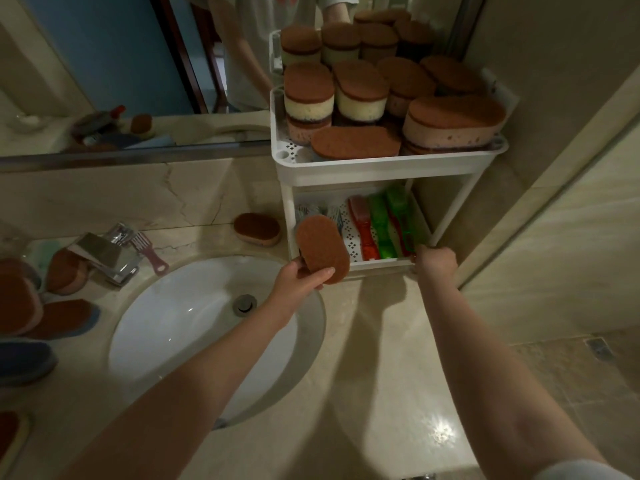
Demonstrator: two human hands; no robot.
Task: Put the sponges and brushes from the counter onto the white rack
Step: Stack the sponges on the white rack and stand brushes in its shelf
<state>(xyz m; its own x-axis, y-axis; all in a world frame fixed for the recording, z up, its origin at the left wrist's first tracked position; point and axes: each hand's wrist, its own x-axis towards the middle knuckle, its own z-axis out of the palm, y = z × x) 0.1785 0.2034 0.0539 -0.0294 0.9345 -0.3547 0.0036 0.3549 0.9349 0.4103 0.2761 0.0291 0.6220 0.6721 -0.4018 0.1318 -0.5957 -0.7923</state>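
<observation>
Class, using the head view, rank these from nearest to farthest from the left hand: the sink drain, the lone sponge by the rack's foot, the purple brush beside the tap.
From the left hand:
1. Sink drain, just to its left, in the basin.
2. Lone sponge, behind it, by the wall.
3. Purple brush, far left, beside the tap.

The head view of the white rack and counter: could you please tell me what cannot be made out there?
- Right hand: its grip at the white rack's lower front edge is hidden by its own knuckles.
- Sponges at the left: cut off by the frame edge.
- Lower-shelf brushes: far ends hidden under the top shelf.
</observation>
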